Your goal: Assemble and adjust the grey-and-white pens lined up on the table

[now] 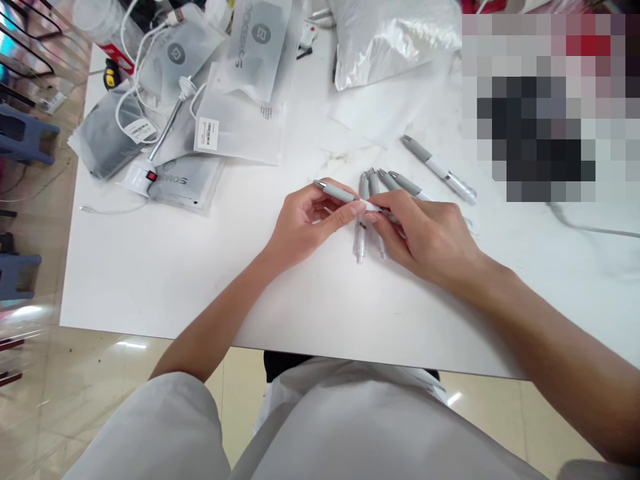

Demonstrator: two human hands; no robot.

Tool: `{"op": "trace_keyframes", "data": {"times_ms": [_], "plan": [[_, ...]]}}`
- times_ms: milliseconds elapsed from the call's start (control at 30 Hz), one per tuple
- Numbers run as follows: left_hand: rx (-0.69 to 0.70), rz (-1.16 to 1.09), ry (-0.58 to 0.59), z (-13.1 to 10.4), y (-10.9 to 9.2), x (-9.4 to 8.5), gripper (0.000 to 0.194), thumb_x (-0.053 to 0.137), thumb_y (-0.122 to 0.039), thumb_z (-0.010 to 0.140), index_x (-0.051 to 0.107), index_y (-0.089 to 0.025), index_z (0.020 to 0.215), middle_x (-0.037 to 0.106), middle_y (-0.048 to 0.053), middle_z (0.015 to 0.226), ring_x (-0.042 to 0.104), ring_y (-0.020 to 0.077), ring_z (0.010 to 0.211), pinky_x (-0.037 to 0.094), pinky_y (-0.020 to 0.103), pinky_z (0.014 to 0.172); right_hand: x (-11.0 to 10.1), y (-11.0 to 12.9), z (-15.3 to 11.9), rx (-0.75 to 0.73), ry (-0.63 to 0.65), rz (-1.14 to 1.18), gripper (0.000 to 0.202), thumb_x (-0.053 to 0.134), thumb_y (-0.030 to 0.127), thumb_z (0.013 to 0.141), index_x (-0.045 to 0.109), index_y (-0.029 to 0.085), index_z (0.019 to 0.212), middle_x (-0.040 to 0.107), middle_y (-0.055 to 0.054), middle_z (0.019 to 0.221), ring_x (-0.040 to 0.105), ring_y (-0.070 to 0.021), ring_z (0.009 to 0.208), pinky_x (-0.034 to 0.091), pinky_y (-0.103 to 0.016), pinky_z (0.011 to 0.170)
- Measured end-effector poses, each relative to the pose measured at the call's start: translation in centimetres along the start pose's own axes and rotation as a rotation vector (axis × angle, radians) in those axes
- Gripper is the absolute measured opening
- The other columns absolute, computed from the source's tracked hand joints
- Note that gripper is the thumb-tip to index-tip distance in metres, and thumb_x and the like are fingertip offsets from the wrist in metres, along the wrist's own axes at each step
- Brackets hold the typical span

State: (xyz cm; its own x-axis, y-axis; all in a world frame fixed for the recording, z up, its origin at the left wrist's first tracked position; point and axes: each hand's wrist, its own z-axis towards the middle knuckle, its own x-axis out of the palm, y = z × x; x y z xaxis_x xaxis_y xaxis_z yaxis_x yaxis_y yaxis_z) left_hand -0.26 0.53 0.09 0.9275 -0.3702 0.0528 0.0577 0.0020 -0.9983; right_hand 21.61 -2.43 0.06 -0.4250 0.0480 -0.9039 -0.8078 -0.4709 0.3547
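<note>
Pale grey clothing (380, 427) fills the near edge, with the white bench (150, 280) just beyond it. Over the bench, the left hand (300, 217) has its fingers curled and its thumb pressed along the middle of 1 grey-and-white pen (337, 193), whose metal tip points left. The right hand (430, 227) pinches the white end of that same pen between thumb and fingertips, with little gap.

Beneath and just beyond the right hand lie at least 4 loose pens (407, 185), partly hidden, tips to the far side. Farther right, 1 separate pen (435, 165) rests on its own, with a clear end. Handling looks to be midway on the 1 pen held; the others lie out of the fingers' grip, and whether they are finished or waiting cannot be told.

Far left are frosted pouches (240, 130) and a small white lamp (140, 179); far and centre sits a bulging clear bag (395, 40). The far right corner is blurred out.
</note>
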Motion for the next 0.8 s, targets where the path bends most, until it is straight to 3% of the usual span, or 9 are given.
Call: {"op": "trace_keyframes", "data": {"times_ms": [100,233,367,567,800], "plan": [[-0.004,0.003,-0.004,0.0,-0.12,0.01,0.036,0.086,-0.054,0.084,0.076,-0.021,0.094,0.075,0.004,0.097,0.07,0.015,0.083,0.052,0.03,0.069,0.06,0.05,-0.02,-0.003,0.0,0.013,0.042,0.032,0.045,0.114,0.06,0.021,0.133,0.074,-0.008,0.087,0.075,-0.0249,0.081,0.048,-0.029,0.061],[-0.008,-0.012,0.001,0.03,-0.19,-0.01,0.036,0.086,-0.054,0.084,0.076,-0.021,0.095,0.076,0.005,0.099,0.071,0.015,0.084,0.052,0.029,0.068,0.36,0.09,-0.14,-0.006,-0.051,0.012,0.042,0.041,0.048,0.111,0.061,0.016,0.129,0.075,-0.01,0.089,0.073,-0.0237,0.072,0.047,-0.03,0.058],[-0.02,-0.008,0.005,0.05,-0.21,0.01,0.037,0.086,-0.055,0.083,0.076,-0.021,0.095,0.077,0.005,0.1,0.071,0.0154,0.086,0.053,0.028,0.069,0.64,-0.07,-0.29,-0.001,-0.064,0.032,0.044,0.042,0.048,0.11,0.059,0.013,0.132,0.076,-0.015,0.1,0.076,-0.0287,0.085,0.05,-0.032,0.062],[-0.008,0.01,0.003,0.04,-0.22,-0.01,0.037,0.085,-0.056,0.083,0.076,-0.021,0.093,0.076,0.005,0.097,0.07,0.0154,0.083,0.053,0.03,0.068,0.1,0.1,-0.03,-0.015,-0.056,-0.014,0.039,0.038,0.046,0.112,0.064,0.017,0.118,0.072,-0.008,0.079,0.07,-0.0226,0.067,0.041,-0.03,0.054],[-0.009,0.002,0.001,0.06,-0.11,-0.12,0.037,0.085,-0.057,0.083,0.076,-0.022,0.093,0.076,0.004,0.098,0.07,0.0153,0.083,0.053,0.031,0.068,-0.24,0.36,0.3,-0.036,-0.033,-0.045,0.041,0.034,0.043,0.113,0.066,0.017,0.115,0.072,-0.007,0.077,0.067,-0.0214,0.063,0.04,-0.031,0.055]]}}
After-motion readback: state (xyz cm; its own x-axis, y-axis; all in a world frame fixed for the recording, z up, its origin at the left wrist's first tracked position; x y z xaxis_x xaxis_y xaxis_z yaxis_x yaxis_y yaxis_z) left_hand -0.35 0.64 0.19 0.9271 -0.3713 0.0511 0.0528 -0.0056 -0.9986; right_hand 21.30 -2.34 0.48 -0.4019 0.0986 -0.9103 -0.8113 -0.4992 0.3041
